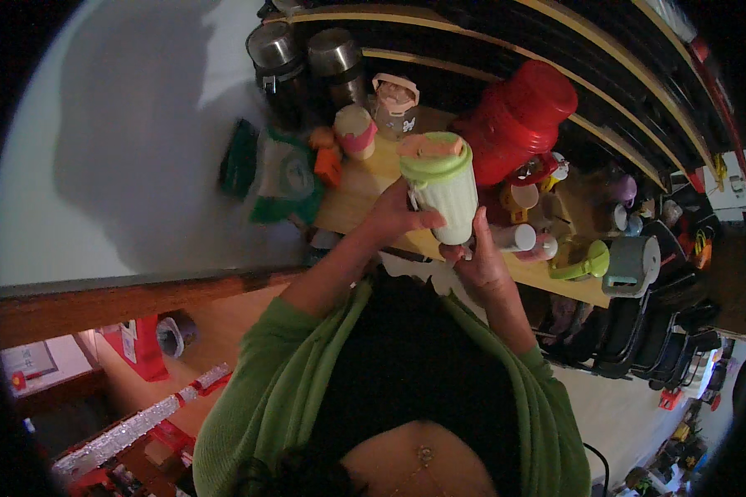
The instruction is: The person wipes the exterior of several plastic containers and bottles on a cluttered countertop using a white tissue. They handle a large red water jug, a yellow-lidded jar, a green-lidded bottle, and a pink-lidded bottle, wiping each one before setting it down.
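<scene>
In front of my chest I hold a white ribbed tumbler (451, 208) with a light green lid and an orange flap on top. It leans slightly, its lid towards the shelf side. My left hand (401, 214) wraps around its left side, the thumb lying across the front. At the base, my right hand (480, 258) holds it from the right and below, thumb up along the side; some of its fingers are hidden. Below the cup runs a light wooden tabletop (354, 199). Just behind the lid stands a clear bottle (396, 109) with a pink handled cap.
A large red jug (516, 121) stands right of the tumbler. Two dark steel-lidded flasks (278, 68) are at the back left, near a green-and-white bag (286, 177). Several small cups and a grey tumbler (631, 267) lie rightward. Slatted shelving (472, 46) bounds the back.
</scene>
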`<state>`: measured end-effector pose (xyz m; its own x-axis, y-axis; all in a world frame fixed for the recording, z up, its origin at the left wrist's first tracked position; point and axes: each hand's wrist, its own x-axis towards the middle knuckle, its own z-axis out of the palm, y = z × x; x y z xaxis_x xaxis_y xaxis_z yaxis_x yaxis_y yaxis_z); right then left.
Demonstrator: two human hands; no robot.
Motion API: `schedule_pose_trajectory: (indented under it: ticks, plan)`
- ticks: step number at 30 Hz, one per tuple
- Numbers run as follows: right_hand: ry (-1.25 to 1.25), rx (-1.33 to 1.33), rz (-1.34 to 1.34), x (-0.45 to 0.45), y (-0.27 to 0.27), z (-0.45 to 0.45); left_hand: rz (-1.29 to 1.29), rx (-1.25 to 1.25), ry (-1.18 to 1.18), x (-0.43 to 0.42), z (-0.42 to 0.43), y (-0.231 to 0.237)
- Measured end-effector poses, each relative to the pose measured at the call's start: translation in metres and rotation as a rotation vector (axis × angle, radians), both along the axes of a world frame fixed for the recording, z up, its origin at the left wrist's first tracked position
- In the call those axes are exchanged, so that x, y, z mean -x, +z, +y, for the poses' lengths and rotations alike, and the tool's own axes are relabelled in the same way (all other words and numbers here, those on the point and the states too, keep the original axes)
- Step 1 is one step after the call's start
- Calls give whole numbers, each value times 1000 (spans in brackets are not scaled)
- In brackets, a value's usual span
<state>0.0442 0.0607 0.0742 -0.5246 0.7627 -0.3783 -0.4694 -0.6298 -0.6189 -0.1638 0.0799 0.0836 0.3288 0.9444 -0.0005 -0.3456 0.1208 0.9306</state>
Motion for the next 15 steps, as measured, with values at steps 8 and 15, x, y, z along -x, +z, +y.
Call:
schedule_pose_trajectory:
  ticks: [8, 15]
  plan:
    - [-206, -444, -296, -35, 21, 20, -321, 97, 0, -2, 0, 14]
    - [-464, -1108, -682, -9, 71, 26, -443, 134, 73, -16, -11, 36]
